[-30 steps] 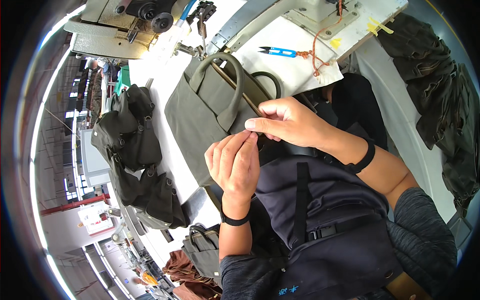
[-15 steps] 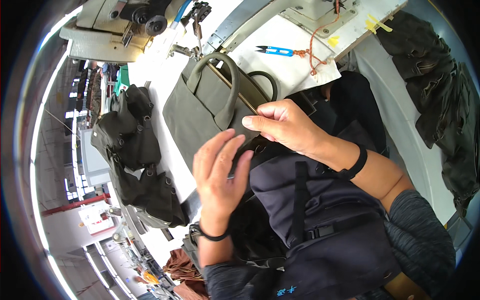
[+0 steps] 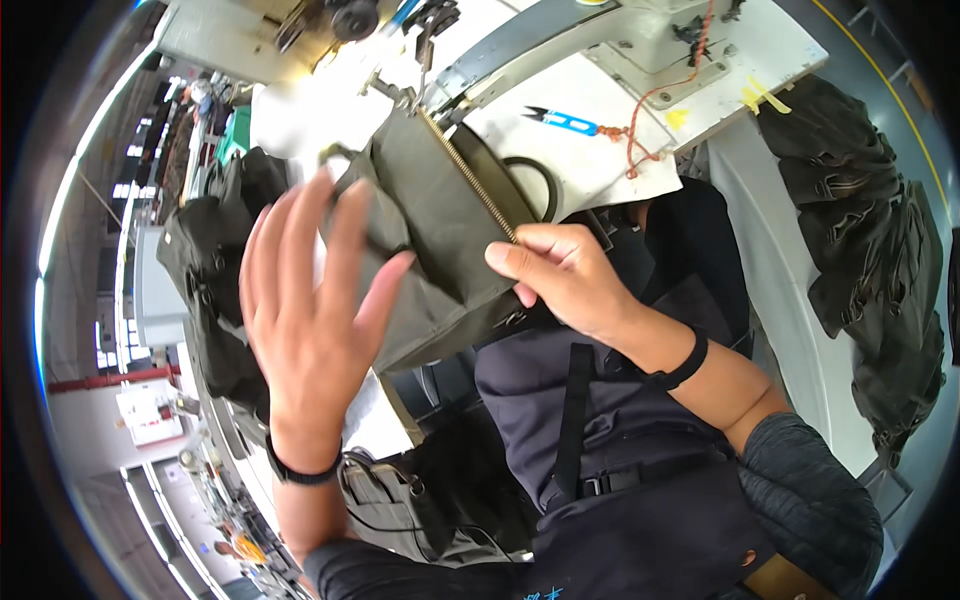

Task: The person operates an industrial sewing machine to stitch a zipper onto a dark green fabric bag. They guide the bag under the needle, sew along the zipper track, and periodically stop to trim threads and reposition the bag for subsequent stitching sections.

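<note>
An olive fabric bag (image 3: pixel 430 230) lies under the sewing machine (image 3: pixel 400 90), its brass zipper (image 3: pixel 470 175) running along the top edge. My right hand (image 3: pixel 555 275) pinches the bag's edge at the lower end of that zipper, thumb on top. My left hand (image 3: pixel 315 290) is raised over the bag's left side, fingers spread and slightly blurred, holding nothing. The front handle is flopped to the left and mostly hidden behind my left hand. A rear handle (image 3: pixel 545 185) stands out beyond the zipper.
Blue thread snips (image 3: pixel 560 120) with orange cord lie on the white work surface. Piles of dark olive bags sit on the left (image 3: pixel 210 250) and hang at the far right (image 3: pixel 870 250). Another olive bag (image 3: pixel 385 505) is below me. Yellow tape (image 3: pixel 765 100) marks the machine table's edge.
My left hand has left the pinch beside my right hand and moved up and left, opening. The front handle has flopped left off the zipper. My right hand still grips the bag.
</note>
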### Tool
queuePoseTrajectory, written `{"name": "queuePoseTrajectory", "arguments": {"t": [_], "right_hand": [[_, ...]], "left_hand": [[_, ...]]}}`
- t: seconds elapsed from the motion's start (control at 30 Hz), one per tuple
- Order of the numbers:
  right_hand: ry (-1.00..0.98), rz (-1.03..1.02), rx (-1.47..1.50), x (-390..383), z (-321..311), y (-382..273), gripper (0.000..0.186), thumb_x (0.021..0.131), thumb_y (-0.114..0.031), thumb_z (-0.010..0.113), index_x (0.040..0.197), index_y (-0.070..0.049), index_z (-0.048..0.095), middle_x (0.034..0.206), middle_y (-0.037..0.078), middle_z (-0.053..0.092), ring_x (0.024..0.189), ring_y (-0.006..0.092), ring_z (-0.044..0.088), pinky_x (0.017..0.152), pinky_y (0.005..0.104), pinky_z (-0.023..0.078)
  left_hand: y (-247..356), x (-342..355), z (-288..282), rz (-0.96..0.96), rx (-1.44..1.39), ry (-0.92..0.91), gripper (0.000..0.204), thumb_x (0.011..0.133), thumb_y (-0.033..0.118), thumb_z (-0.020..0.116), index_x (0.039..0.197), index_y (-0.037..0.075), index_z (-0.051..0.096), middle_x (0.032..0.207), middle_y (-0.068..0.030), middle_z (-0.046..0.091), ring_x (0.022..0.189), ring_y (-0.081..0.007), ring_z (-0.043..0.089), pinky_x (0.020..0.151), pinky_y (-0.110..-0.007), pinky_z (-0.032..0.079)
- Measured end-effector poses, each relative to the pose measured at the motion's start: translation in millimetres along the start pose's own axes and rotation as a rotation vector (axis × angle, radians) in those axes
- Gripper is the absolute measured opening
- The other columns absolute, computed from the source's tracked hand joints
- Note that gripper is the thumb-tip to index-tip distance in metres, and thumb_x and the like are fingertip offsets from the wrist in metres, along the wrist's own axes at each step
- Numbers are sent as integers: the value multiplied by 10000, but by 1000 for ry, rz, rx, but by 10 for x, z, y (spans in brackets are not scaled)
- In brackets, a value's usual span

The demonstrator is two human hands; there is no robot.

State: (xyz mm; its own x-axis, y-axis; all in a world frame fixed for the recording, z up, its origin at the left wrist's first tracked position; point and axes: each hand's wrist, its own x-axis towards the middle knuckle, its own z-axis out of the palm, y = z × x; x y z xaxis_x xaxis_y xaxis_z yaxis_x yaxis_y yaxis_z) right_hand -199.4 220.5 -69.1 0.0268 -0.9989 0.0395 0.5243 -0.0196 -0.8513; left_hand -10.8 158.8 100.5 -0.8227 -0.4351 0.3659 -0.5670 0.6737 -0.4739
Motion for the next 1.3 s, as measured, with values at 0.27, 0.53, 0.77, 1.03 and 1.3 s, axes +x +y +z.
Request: {"name": "queuePoseTrajectory", "arguments": {"t": [0.27,0.53,0.77,1.03,1.3], "right_hand": [[65,97,346,-35,197,5,345,1075,-212,685,759,-102,599,729,-56,549,633,38,510,580,236,419],[84,108,431,-36,276,-82,373,1081,-194,678,738,-105,561,731,-54,532,628,39,501,563,231,409],[86,107,201,-62,200,-183,399,1086,-220,672,734,-65,566,685,-47,547,615,23,496,526,226,368],[40,125,165,-4,142,-188,430,1084,-219,673,705,-77,528,651,-41,546,595,17,493,514,227,359],[47,86,151,207,152,-214,403,1090,-228,661,734,-63,569,667,-34,565,603,25,509,525,220,381]], "left_hand": [[-21,-513,310,-290,-216,-60,243,924,99,781,1143,59,684,1074,-91,734,1119,-312,710,1165,-552,461],[768,-299,368,-355,-326,-173,730,1042,645,472,1563,141,565,1564,-156,561,1370,-292,553,1263,-522,150],[868,-330,492,-434,-338,-116,770,1033,750,403,1521,199,632,1529,-122,603,1331,-246,589,1272,-487,123],[781,-255,478,-407,-337,-151,720,1038,724,433,1485,213,673,1506,-124,626,1340,-251,598,1287,-495,76],[657,-142,588,-381,-330,-114,693,1063,644,426,1482,144,659,1494,-137,620,1358,-289,578,1298,-521,59]]}}
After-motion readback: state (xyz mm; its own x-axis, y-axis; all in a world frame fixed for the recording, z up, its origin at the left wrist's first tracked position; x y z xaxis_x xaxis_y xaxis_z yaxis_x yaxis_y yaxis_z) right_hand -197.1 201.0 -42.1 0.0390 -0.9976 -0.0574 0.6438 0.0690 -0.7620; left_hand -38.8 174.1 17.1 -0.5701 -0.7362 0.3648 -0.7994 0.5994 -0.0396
